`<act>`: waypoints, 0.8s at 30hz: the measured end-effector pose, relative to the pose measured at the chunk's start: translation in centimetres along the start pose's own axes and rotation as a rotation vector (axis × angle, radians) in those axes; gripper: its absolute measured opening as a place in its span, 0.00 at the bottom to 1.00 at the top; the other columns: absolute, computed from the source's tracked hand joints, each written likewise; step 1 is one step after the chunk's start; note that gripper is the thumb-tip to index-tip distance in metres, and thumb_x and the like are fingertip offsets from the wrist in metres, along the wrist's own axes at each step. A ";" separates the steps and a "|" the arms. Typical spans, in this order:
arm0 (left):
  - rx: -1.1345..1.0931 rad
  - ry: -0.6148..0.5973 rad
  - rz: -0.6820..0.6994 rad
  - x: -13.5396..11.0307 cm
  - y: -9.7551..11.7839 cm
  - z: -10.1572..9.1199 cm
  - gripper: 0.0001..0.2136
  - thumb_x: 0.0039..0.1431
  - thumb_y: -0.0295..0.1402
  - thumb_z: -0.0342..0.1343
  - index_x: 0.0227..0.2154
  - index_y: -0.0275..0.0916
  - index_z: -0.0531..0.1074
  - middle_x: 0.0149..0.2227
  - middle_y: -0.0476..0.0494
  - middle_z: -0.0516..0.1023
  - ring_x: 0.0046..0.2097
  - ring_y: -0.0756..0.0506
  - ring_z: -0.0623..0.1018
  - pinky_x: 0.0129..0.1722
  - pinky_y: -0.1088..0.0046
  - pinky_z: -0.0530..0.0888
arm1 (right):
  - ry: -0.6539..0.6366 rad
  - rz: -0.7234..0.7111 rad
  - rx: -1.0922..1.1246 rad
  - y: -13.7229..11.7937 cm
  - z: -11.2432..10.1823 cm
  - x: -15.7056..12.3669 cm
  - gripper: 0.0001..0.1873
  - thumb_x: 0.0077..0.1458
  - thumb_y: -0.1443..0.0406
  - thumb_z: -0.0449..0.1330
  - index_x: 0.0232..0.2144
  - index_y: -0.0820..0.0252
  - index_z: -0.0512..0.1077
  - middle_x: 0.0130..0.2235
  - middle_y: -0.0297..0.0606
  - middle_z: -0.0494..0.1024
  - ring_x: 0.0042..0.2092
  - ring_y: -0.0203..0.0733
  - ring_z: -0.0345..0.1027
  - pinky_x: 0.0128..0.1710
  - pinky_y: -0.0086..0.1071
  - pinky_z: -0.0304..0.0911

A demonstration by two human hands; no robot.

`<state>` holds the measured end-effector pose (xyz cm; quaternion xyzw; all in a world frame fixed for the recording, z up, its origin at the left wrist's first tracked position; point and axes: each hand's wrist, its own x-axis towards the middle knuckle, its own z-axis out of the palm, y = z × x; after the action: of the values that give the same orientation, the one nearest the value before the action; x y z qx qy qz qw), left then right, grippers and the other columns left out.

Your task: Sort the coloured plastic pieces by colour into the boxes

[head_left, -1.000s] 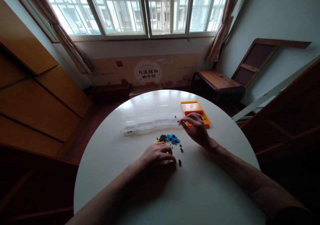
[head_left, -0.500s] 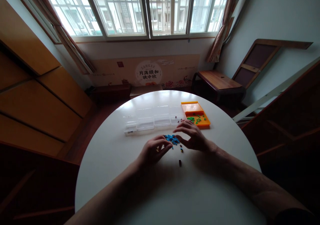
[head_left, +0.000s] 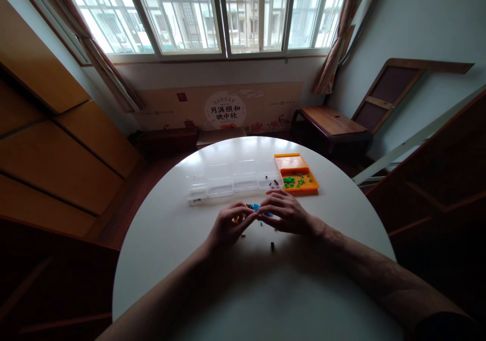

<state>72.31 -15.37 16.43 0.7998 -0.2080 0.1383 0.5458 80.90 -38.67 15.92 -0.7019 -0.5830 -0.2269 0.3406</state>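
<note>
One left hand (head_left: 228,225) and one right hand (head_left: 289,213) were at the centre of the frame. Above them were four clear trays (head_left: 220,194) and, right of centre, one orange box (head_left: 306,193); below, one dark block (head_left: 272,246). Two curtains (head_left: 328,68) hung, one upper left, one upper right.

The table (head_left: 159,250) is white, the tray (head_left: 304,193) orange, the tray bricks (head_left: 289,182) green, the pile bricks (head_left: 254,207) mainly blue, the lone block (head_left: 272,246) near-black, the bins (head_left: 220,188) colourless, the cabinet (head_left: 72,166) orange-brown, and the panel (head_left: 281,90) beige with black lettering (head_left: 226,111) and red flowers (head_left: 256,127).
</note>
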 end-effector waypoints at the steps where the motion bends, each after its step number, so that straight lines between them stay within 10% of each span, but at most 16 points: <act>1: -0.003 0.007 0.003 0.1 0.1 0.0 0.13 0.71 0.40 0.65 0.37 0.35 0.85 0.34 0.43 0.79 0.31 0.52 0.73 0.30 0.77 0.71 | 0.002 0.001 -0.003 0.0 0.1 0.0 0.04 0.70 0.65 0.65 0.46 0.51 0.79 0.40 0.34 0.85 0.41 0.41 0.79 0.60 0.44 0.71; 14: 0.255 -0.065 0.131 -0.5 -0.4 0.1 0.10 0.71 0.38 0.63 0.38 0.39 0.85 0.34 0.42 0.81 0.30 0.51 0.73 0.31 0.74 0.74 | 0.306 0.455 -0.285 3.5 -0.5 -1.0 0.05 0.69 0.59 0.66 0.40 0.52 0.80 0.41 0.38 0.84 0.48 0.52 0.75 0.60 0.51 0.65; 24: 0.485 -0.316 0.450 -0.6 -1.9 0.4 0.14 0.70 0.43 0.65 0.54 0.48 0.82 0.45 0.44 0.84 0.42 0.45 0.81 0.46 0.68 0.75 | 0.222 0.540 -0.311 3.7 0.0 -1.4 0.05 0.68 0.62 0.64 0.43 0.54 0.80 0.46 0.41 0.83 0.51 0.54 0.74 0.63 0.52 0.63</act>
<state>72.68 -15.06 14.46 0.8517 -0.4214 0.1750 0.2575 84.19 -39.91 14.09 -0.8456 -0.2937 -0.2898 0.3386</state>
